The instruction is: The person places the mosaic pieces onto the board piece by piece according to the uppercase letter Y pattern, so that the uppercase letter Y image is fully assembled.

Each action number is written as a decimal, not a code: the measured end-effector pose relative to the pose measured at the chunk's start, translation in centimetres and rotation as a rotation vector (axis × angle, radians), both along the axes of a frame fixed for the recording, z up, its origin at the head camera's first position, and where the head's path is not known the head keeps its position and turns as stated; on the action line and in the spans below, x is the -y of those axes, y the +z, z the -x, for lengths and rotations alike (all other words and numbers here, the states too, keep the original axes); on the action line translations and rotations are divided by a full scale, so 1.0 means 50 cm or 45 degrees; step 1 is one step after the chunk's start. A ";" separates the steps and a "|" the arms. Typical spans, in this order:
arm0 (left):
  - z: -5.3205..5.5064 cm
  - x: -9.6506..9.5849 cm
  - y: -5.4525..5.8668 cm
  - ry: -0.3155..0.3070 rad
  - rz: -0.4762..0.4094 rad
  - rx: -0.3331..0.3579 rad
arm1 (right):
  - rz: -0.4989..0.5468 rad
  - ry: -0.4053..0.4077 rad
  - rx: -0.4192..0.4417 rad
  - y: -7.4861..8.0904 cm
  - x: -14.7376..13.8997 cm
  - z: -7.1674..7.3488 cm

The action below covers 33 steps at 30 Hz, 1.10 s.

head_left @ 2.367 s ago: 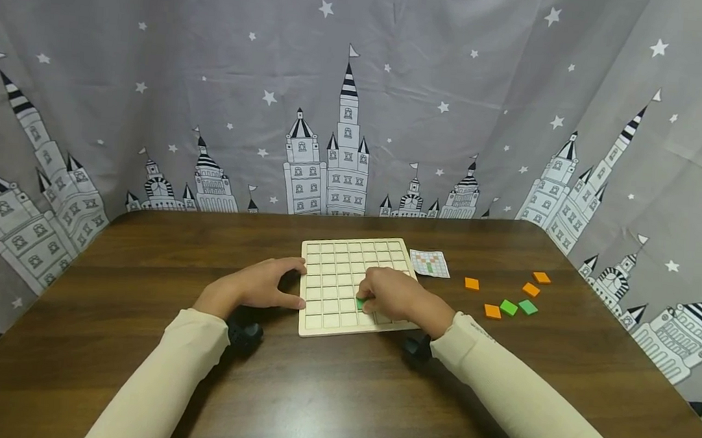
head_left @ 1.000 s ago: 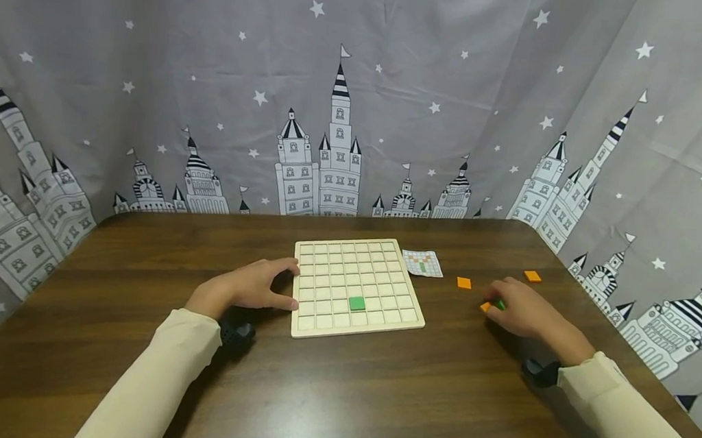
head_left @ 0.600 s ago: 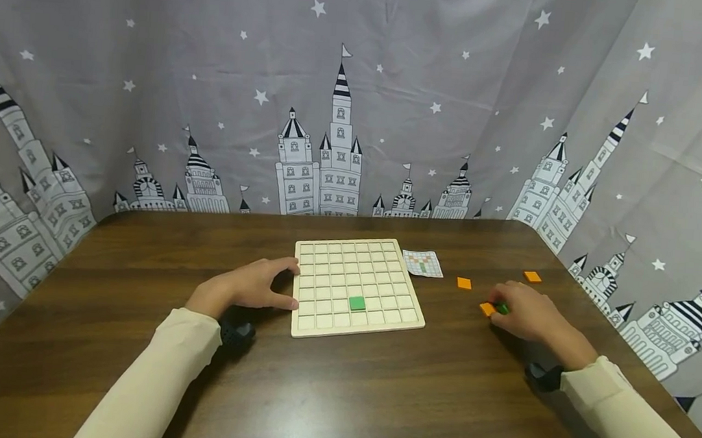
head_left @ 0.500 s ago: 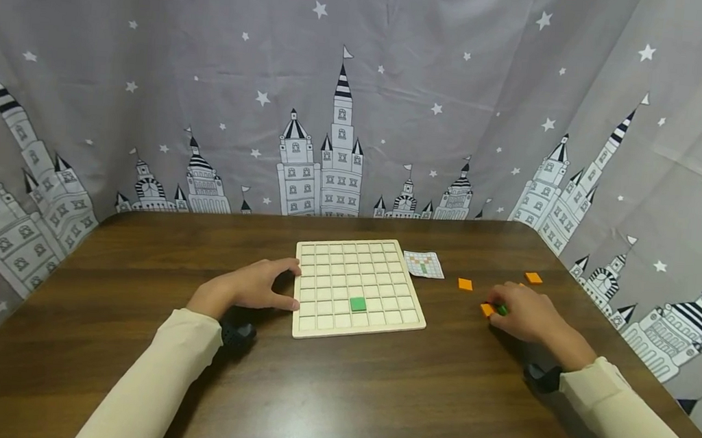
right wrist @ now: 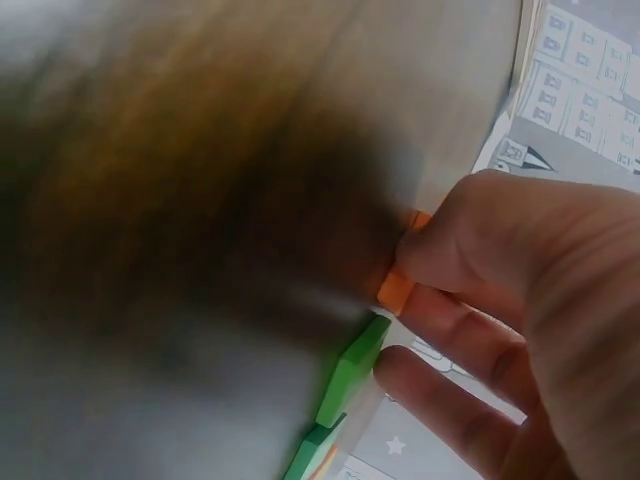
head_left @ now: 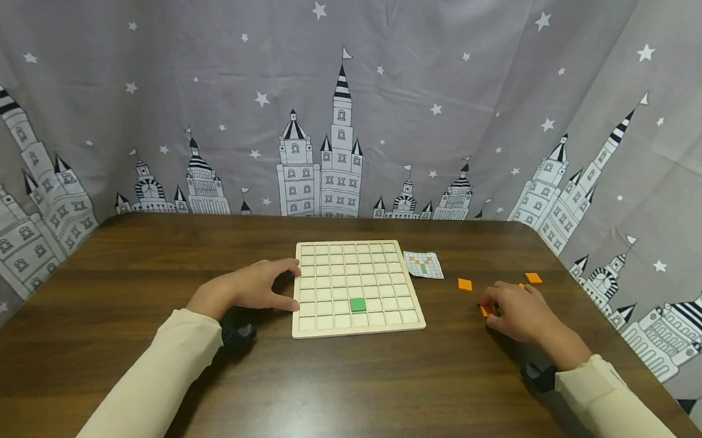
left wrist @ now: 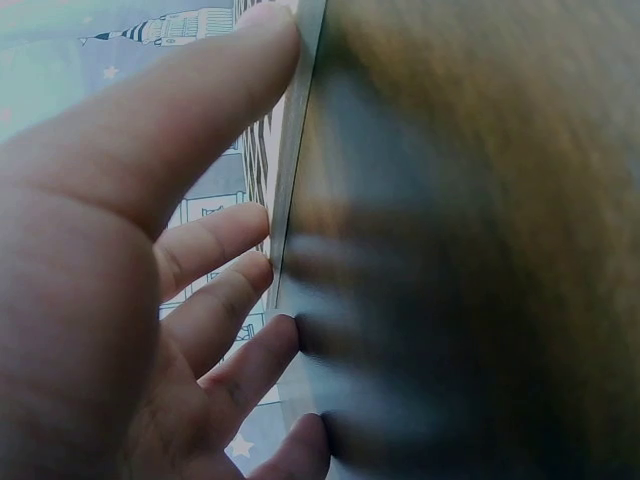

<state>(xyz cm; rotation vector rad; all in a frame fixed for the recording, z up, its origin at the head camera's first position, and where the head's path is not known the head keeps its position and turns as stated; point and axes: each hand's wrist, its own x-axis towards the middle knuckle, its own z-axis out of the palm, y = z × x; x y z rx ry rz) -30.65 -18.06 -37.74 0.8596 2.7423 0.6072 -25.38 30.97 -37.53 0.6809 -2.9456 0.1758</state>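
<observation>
Orange tile [right wrist: 396, 292] (pinched) slants, right-wrist view.

Indoor tabletop station, kind of room not determinable: a glossy, dark wood-grain table [head_left: 375, 386] fills the near part of the scene. A grey curtain [head_left: 211, 105] printed with white stars [head_left: 320, 11] and black-and-white castles [head_left: 344, 177] hangs beyond the table's far edge and continues along left and right, screening off the surroundings. The storybook print, the gridded board [head_left: 337, 271] and the small pattern card [head_left: 424, 264] beside it read as a play or activity corner.
</observation>
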 end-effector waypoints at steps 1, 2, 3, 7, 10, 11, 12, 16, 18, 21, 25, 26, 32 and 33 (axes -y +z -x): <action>0.000 0.000 0.000 0.002 0.000 0.003 | 0.000 0.000 0.007 0.000 0.001 0.000; 0.000 -0.001 0.000 0.002 -0.002 0.007 | 0.005 0.002 0.015 0.000 0.002 0.000; 0.000 -0.001 0.000 0.002 -0.002 0.009 | 0.008 0.006 0.019 0.000 0.002 0.000; 0.000 -0.001 -0.001 -0.001 -0.002 -0.001 | 0.016 0.013 0.053 0.002 0.005 0.004; 0.000 0.000 -0.001 -0.004 -0.001 -0.015 | 0.006 0.004 0.078 0.003 0.007 0.006; -0.001 0.000 0.000 -0.003 -0.001 -0.018 | 0.001 0.004 0.083 0.003 0.008 0.007; -0.001 0.000 0.000 -0.004 -0.003 -0.020 | -0.007 0.008 0.084 0.004 0.009 0.008; -0.004 0.001 0.002 -0.001 -0.006 -0.015 | -0.027 0.033 0.055 0.007 0.012 0.011; -0.005 0.000 0.002 0.000 -0.005 -0.014 | -0.015 0.036 0.041 0.010 0.015 0.013; -0.006 0.001 0.001 0.007 -0.001 -0.011 | 0.028 0.034 0.028 0.016 0.030 0.024; -0.007 0.001 0.001 0.021 -0.006 0.009 | 0.065 0.062 0.005 0.027 0.062 0.045; -0.007 0.001 0.001 0.027 -0.004 0.015 | 0.070 0.078 0.001 0.031 0.072 0.050; -0.010 -0.001 0.002 0.035 0.003 0.017 | 0.112 0.130 0.004 0.043 0.141 0.076; -0.011 -0.001 0.002 0.032 0.000 0.016 | 0.119 0.132 0.009 0.044 0.154 0.080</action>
